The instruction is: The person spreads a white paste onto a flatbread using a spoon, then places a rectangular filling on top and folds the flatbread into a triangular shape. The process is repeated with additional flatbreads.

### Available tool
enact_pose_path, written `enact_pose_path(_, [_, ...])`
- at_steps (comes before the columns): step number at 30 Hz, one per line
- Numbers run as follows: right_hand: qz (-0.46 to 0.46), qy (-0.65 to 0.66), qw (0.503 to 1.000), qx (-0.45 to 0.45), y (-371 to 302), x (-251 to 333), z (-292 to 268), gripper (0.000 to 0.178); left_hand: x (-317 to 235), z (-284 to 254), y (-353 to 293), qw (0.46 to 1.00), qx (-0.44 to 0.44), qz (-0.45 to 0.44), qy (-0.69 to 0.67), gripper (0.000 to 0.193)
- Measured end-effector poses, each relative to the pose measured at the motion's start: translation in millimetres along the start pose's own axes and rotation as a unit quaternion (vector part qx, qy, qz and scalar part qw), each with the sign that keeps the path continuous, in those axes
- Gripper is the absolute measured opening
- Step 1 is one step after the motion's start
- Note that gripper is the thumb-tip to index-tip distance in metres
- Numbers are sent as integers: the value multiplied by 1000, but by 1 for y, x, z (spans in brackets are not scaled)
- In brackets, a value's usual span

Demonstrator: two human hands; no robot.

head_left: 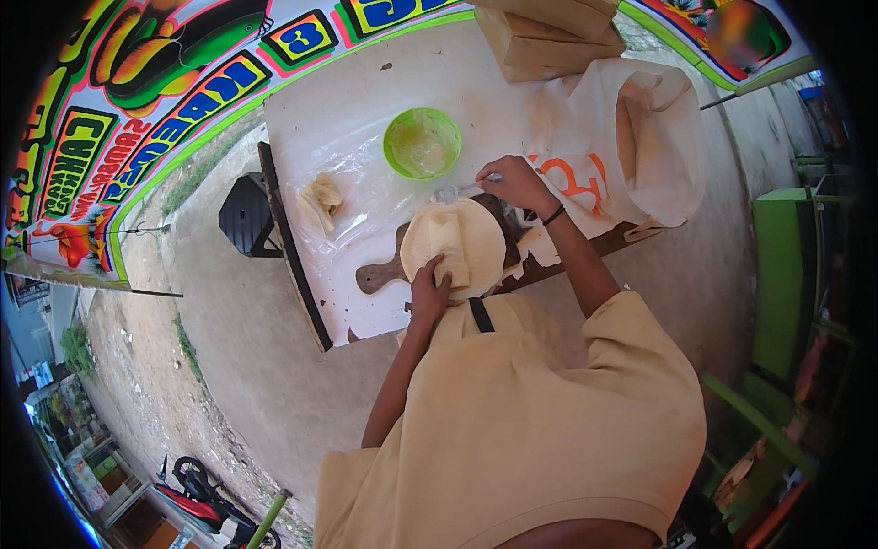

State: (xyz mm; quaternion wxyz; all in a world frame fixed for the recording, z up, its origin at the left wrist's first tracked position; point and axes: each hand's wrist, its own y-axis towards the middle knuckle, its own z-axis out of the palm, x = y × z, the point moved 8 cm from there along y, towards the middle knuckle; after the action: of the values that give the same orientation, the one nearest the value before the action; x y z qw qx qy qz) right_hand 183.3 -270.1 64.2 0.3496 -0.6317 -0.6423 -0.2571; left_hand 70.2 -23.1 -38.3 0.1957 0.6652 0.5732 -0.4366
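Thin round pale dough wrappers (485, 240) lie on a wooden board (377, 277) with a handle, near the table's front edge. On top, one wrapper is folded into a narrow strip (448, 240). My left hand (430, 291) is closed at the near end of this folded wrapper, thumb and fingers on it. My right hand (519, 183) grips the handle of a spoon (445, 194), whose bowl hangs by the far edge of the wrappers. Beyond stands a lime-green bowl (422, 144) with a pale smear of paste inside.
Folded pale wrapper pieces (319, 203) rest on clear plastic at the left. At the right lies a white sack (640, 146) with orange print, a cardboard box (549, 37) behind it. A colourful banner (210, 87) hangs along the far side. A dark stool (245, 216) stands left of the table.
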Motion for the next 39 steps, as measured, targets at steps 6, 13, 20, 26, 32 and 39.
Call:
enact_pose_path(6, [7,-124,991,46,-11,15,31,15,1,2,1,998,33,-47,1,45])
enact_pose_path(13, [-19,-133,990,52,-6,20,44,14,-4,-1,-1,998,39,-58,-1,45])
enact_pose_path(20, [-14,-143,987,73,-5,13,46,14,-4,1,-1,998,27,-50,0,46])
enact_pose_path(26, [-17,-137,988,66,-9,15,56,14,-4,-1,-2,998,34,-49,1,46])
enact_pose_path(32, [-25,-143,988,53,-11,15,56,15,-5,-2,-2,997,35,-65,7,46])
enact_pose_path(39, [-50,-145,988,2,-15,27,41,15,-2,0,-1,998,34,-55,8,46])
